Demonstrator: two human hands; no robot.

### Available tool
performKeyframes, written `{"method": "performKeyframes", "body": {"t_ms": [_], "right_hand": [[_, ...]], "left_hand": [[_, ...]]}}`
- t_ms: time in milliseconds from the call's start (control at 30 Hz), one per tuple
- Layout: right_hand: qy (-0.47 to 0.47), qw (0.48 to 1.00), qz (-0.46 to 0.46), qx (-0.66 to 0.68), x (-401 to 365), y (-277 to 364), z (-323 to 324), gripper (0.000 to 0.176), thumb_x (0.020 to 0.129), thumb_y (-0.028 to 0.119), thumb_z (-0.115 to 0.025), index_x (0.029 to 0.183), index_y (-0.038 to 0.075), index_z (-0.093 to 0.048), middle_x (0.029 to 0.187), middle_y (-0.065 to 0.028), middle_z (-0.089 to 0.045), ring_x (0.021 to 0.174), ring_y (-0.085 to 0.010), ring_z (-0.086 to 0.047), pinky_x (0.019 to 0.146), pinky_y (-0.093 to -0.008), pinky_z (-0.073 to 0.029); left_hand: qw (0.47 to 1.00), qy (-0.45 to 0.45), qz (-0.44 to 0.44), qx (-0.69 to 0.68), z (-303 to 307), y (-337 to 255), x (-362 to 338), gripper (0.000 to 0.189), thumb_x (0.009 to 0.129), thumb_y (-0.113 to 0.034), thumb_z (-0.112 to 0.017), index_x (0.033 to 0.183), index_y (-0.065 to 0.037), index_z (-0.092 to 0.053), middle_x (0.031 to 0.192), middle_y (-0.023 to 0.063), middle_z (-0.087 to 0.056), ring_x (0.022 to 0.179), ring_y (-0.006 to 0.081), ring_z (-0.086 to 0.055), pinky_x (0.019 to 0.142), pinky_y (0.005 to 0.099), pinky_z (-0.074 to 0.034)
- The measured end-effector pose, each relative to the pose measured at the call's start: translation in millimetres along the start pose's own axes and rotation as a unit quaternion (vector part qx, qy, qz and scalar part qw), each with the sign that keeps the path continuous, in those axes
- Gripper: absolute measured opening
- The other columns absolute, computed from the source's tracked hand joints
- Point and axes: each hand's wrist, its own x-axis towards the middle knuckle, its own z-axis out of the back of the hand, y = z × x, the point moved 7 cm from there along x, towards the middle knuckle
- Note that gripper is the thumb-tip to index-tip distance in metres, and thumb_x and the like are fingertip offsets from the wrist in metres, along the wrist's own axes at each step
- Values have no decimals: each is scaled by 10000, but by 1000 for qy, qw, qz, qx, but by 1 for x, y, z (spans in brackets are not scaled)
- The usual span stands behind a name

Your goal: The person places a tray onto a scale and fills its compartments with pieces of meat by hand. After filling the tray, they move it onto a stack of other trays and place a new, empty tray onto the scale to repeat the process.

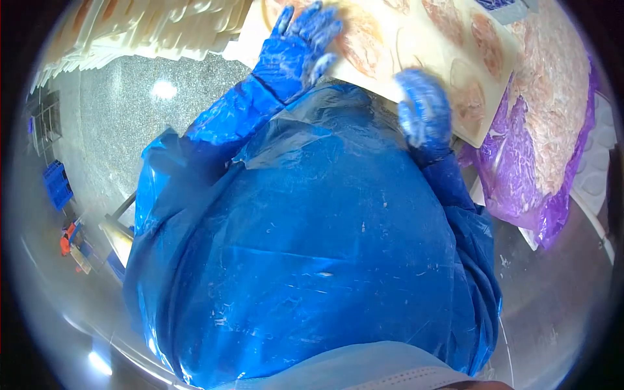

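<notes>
A pale tray (426, 55) with shallow oval hollows lies in front of me at the top, and pale pink raw meat (484, 40) fills several hollows. My left hand (299, 42), in a blue glove smeared with white residue, is over the tray's left part, fingers spread and nothing visible in them. Near the tray's front edge is my right hand (424, 109), gloved the same way. Motion blurs its fingers, so I cannot make out their shape or whether they hold anything.
To the right, a purple plastic bag (513, 162) lies opened around a large mass of raw meat (552, 97). Beyond it sits a white moulded tray (595, 153). Many stacked pale trays (143, 32) stand at upper left, above a speckled grey floor (117, 123). A blue crate (56, 185) is farther left.
</notes>
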Motion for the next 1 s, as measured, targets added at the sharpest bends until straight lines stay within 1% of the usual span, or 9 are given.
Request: {"method": "performKeyframes", "body": {"t_ms": [67, 100, 133, 200, 333, 367, 467, 833, 1000], "right_hand": [[-42, 999, -5, -20, 4, -3, 19, 447, 898, 120, -607, 1329, 14, -565, 1248, -162, -625, 1171, -332, -578, 1097, -412, -395], [-99, 992, -25, -74, 1, -8, 28, 448, 904, 130, -607, 1334, 14, -560, 1267, -165, -620, 1176, -342, -575, 1102, -425, -388], [-156, 978, -45, -131, -4, -12, 38, 450, 911, 140, -608, 1339, 13, -554, 1286, -169, -614, 1182, -351, -571, 1106, -439, -381], [-155, 977, -59, -136, -7, -22, 50, 422, 922, 165, -608, 1314, 11, -573, 1292, -169, -618, 1185, -361, -567, 1089, -464, -386], [-89, 972, -201, -80, -15, -47, 52, 374, 926, 228, -637, 1266, 72, -627, 1197, -146, -661, 1131, -332, -595, 991, -441, -454], [-77, 978, -172, -92, -13, -46, 42, 332, 914, 232, -657, 1212, 87, -646, 1158, -135, -667, 1093, -321, -611, 953, -427, -475], [-47, 985, -99, -135, -1, -46, 19, 229, 876, 239, -704, 1059, 108, -664, 1027, -101, -681, 954, -291, -657, 833, -400, -525], [-31, 976, -137, -166, 8, -52, 34, 217, 903, 226, -654, 1081, 106, -682, 1072, -106, -692, 1021, -306, -646, 896, -408, -506], [-22, 979, 9, -201, -10, -22, 17, 280, 880, 179, -669, 1152, 121, -706, 1190, -82, -682, 1110, -266, -631, 992, -399, -473]], "left_hand": [[764, -88, 215, -602, 8, 27, 18, 673, 924, -334, -559, 1515, -73, -368, 1584, 162, -330, 1486, 331, -268, 1213, 521, -138], [881, -157, 251, -369, 13, 20, 32, 757, 909, -382, -592, 1530, -47, -318, 1585, 211, -296, 1483, 354, -261, 1205, 528, -151], [881, -157, 250, -371, 3, 8, 36, 757, 909, -382, -592, 1530, -47, -318, 1585, 211, -296, 1483, 354, -261, 1205, 528, -151], [729, -100, 217, -641, -14, -6, 53, 765, 912, -381, -598, 1530, -39, -305, 1579, 224, -297, 1476, 374, -263, 1195, 542, -168], [696, -91, 257, -664, 18, 16, 57, 744, 922, -356, -601, 1527, -35, -310, 1571, 219, -314, 1467, 391, -270, 1191, 536, -180], [671, -218, 201, -679, 36, 3, 58, 713, 938, -346, -582, 1523, -32, -321, 1569, 221, -315, 1459, 398, -279, 1198, 522, -174], [719, -131, 132, -670, 52, -25, 63, 602, 966, -360, -534, 1519, -181, -378, 1600, 85, -323, 1492, 221, -269, 1221, 499, -159], [835, -111, 81, -532, 36, -33, 87, 409, 943, -235, -527, 1337, -158, -603, 1419, 54, -566, 1395, 210, -433, 1214, 436, -218], [715, -124, 44, -687, 55, -47, 85, 500, 995, -255, -461, 1482, -144, -446, 1558, 48, -409, 1468, 211, -323, 1239, 444, -130]]}}
